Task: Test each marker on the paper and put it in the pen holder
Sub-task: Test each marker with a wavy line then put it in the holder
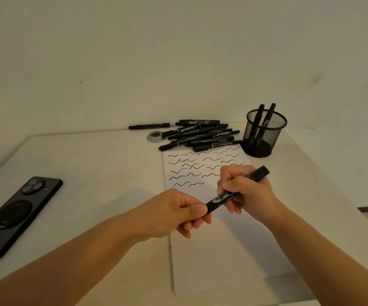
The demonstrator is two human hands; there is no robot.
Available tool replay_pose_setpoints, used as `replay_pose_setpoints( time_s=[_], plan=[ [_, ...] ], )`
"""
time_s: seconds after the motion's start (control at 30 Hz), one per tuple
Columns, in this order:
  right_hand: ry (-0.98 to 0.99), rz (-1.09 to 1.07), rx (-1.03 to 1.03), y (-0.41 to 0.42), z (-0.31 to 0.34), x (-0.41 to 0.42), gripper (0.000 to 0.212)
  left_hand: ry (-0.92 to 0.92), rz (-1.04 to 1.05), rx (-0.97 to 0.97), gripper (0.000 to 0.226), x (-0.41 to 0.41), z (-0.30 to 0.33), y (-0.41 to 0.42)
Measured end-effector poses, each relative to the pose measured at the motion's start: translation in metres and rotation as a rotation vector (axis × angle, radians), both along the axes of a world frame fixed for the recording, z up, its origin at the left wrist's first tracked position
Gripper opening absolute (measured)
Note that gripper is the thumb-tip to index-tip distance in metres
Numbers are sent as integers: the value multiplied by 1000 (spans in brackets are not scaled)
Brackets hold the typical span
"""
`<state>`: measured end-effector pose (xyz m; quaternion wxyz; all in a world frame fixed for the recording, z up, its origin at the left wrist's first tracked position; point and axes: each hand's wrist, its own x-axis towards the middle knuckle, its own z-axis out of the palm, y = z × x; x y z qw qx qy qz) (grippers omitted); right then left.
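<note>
Both hands share one black marker [236, 191], held in the air over the paper [222, 239]: the right hand [247, 191] is wrapped round the barrel, and the left hand [178, 212] pinches the near end between thumb and fingertips, where the cap would sit. Whether that cap is coming off or going on I cannot tell, so the step is either opening this marker for its test or closing it after. Just beyond the right hand's knuckles lie rows of wavy test strokes [187, 171]; farther out and slightly right stands the mesh pen holder [264, 133] with two markers in it, and beyond the left hand's fingertips the untested pile [202, 134]. Next calls for a firm, straight pull or push along the barrel
</note>
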<state>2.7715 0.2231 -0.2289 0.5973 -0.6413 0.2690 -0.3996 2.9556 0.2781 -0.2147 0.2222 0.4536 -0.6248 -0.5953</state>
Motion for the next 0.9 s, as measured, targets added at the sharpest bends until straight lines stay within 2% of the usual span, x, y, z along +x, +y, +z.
replay_pose_setpoints(
  time_s=[0.2, 0.37, 0.43, 0.53, 0.57, 0.63, 0.7, 0.8, 0.9],
  plan=[
    [-89, 29, -19, -3, -1, 0, 18, 46, -39, 85, 32, -1, 6, -1],
    [-111, 42, -5, -7, -4, -3, 18, 8, 6, 62, 31, -5, 7, -2],
    [-107, 38, -7, -8, -4, -5, 17, -93, 56, -86, 29, -9, 6, -1],
    [-109, -32, 22, -11, -2, -8, 14, -447, 117, -635, 28, -12, 2, 0],
    [-96, -84, 41, -12, -2, -7, 13, -545, 132, -743, 30, -13, 1, -1],
    [-81, -196, 121, -11, -5, -5, 21, -643, 188, -856, 36, -13, 0, -6],
    [-34, -253, 270, -8, -7, 2, 30, -719, 205, -975, 27, -15, -3, -10],
    [71, -213, 438, -3, -4, 6, 28, -777, 196, -1111, 18, -15, -5, -14],
    [59, -188, 418, 0, -4, 6, 30, -672, 208, -980, 36, -21, -8, -11]
  ],
)
